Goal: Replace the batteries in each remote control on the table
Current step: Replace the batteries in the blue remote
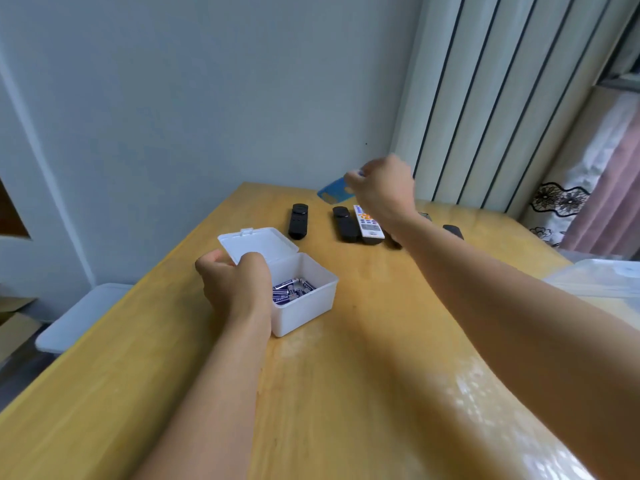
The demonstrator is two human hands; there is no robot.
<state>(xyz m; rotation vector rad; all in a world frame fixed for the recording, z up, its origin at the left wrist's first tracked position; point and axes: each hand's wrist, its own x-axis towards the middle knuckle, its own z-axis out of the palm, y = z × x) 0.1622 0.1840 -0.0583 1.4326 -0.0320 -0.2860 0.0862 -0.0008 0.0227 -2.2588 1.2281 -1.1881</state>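
Observation:
Several remotes lie in a row at the table's far side: a black remote (298,221), a second black remote (344,225), a white remote (369,225) with coloured buttons, and darker ones (453,231) partly hidden behind my right forearm. An open white box (304,306) holds several blue batteries (291,291). My left hand (235,282) curls over the box's left rim by the hinged lid. My right hand (382,188) is stretched out above the remotes beside a blue dish (333,191). It pinches a small blue-and-white thing (358,173), seemingly a battery.
A clear plastic container (602,278) sits at the table's right edge. A white bin (83,317) stands on the floor left of the wooden table (363,375). A ribbed white panel (485,98) and curtains rise behind the far right corner.

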